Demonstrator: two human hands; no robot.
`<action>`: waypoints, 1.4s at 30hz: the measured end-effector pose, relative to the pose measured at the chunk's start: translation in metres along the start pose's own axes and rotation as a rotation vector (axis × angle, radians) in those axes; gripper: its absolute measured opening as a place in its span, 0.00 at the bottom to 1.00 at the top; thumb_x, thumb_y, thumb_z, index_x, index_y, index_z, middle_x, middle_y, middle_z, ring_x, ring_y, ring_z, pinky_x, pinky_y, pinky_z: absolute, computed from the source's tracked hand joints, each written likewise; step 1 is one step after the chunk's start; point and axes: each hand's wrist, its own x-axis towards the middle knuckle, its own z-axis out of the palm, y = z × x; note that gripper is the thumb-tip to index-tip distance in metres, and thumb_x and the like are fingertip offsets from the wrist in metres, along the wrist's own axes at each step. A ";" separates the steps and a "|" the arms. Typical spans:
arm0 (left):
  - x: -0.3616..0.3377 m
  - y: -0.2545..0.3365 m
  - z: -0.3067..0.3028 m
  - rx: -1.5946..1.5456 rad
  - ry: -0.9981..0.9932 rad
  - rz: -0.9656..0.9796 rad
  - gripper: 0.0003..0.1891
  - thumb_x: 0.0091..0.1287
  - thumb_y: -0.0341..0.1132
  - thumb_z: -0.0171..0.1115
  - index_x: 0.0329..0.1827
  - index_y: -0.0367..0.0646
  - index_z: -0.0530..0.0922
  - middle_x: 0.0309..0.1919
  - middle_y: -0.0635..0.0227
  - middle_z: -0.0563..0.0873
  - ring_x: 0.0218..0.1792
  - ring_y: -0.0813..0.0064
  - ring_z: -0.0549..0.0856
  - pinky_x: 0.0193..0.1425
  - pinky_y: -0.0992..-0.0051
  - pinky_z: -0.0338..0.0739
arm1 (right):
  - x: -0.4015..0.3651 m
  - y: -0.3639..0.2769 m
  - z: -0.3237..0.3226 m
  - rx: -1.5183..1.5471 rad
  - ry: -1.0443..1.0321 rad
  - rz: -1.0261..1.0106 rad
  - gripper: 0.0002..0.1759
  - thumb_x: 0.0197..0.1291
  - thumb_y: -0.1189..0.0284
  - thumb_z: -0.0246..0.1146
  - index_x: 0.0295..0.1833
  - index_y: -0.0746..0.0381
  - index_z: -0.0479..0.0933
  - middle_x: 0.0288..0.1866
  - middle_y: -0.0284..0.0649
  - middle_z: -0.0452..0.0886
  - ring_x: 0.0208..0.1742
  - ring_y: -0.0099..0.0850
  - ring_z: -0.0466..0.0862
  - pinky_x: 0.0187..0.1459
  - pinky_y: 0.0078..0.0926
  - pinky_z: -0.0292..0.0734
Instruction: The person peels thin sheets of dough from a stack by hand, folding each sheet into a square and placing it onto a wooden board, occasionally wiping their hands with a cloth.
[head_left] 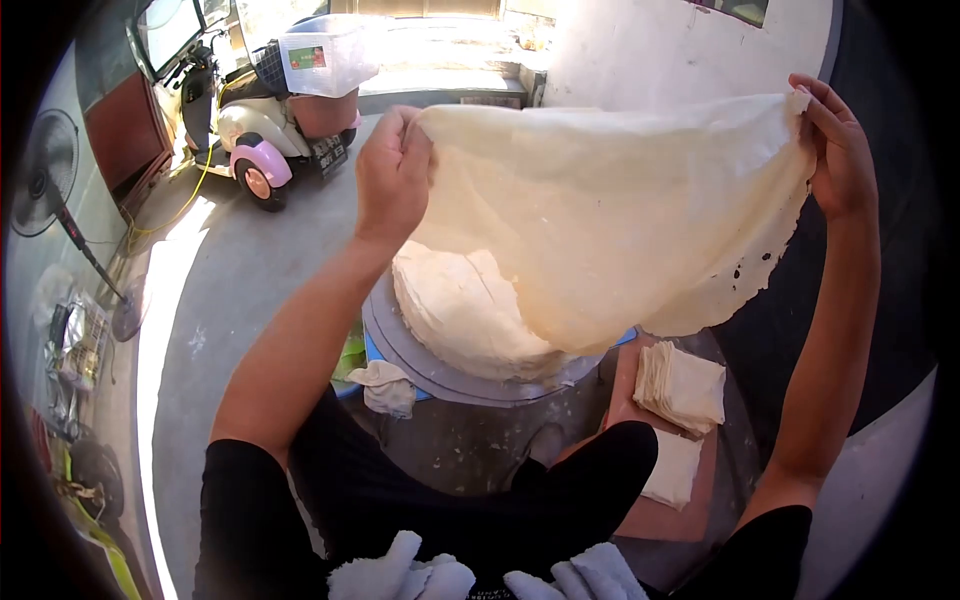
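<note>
A large, thin, pale flatbread sheet (600,200) hangs stretched between my two hands. My left hand (392,170) is closed on its upper left edge. At the upper right corner, my right hand (840,150) pinches the sheet between thumb and fingers. Small dark-edged holes show along the ragged right side. Behind the sheet's lower left part lies a thick stack of round flatbreads (455,300) on a grey round board (440,370); much of the stack is hidden. To the right, folded flatbreads (680,388) are piled on a reddish board (655,530), with another folded flatbread pile (672,468) nearer me.
A crumpled cloth (385,388) rests by the round board's left edge. A scooter (255,130) carrying a clear plastic bin (325,62) stands at the back left. A fan (50,180) and a wire rack (85,345) line the left wall. Steps (440,75) rise at the back.
</note>
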 end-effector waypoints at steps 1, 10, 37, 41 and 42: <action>0.019 0.000 -0.003 0.088 0.012 0.082 0.10 0.77 0.36 0.55 0.41 0.38 0.79 0.24 0.71 0.82 0.27 0.80 0.81 0.33 0.75 0.75 | 0.003 0.003 -0.001 0.031 0.015 0.037 0.13 0.72 0.75 0.60 0.58 0.67 0.82 0.39 0.32 0.85 0.39 0.18 0.84 0.46 0.14 0.79; 0.142 -0.016 -0.022 0.634 -0.136 0.360 0.18 0.74 0.47 0.59 0.40 0.38 0.80 0.26 0.61 0.82 0.29 0.65 0.80 0.37 0.65 0.73 | 0.035 0.134 0.003 -0.065 0.013 0.252 0.15 0.66 0.80 0.66 0.58 0.68 0.81 0.40 0.30 0.84 0.38 0.19 0.82 0.47 0.19 0.79; -0.178 -0.054 -0.091 0.562 -1.082 0.274 0.08 0.64 0.40 0.69 0.37 0.47 0.81 0.26 0.68 0.80 0.29 0.64 0.83 0.29 0.66 0.76 | -0.222 0.256 0.006 -0.608 -0.328 0.177 0.09 0.51 0.89 0.63 0.35 0.64 0.80 0.41 0.40 0.86 0.58 0.43 0.82 0.61 0.37 0.75; -0.087 -0.058 -0.067 0.517 -0.789 -0.294 0.09 0.64 0.37 0.72 0.36 0.42 0.82 0.27 0.64 0.85 0.28 0.72 0.82 0.36 0.71 0.75 | -0.166 0.279 -0.001 -0.448 -0.281 0.378 0.05 0.52 0.85 0.64 0.35 0.67 0.80 0.34 0.40 0.86 0.42 0.33 0.85 0.47 0.30 0.80; -0.064 -0.089 -0.059 0.450 -0.686 -0.245 0.09 0.66 0.37 0.70 0.38 0.40 0.82 0.25 0.66 0.83 0.26 0.79 0.77 0.33 0.72 0.72 | -0.150 0.295 0.001 -0.271 -0.164 0.649 0.04 0.53 0.84 0.65 0.35 0.68 0.80 0.31 0.40 0.86 0.35 0.28 0.85 0.41 0.27 0.80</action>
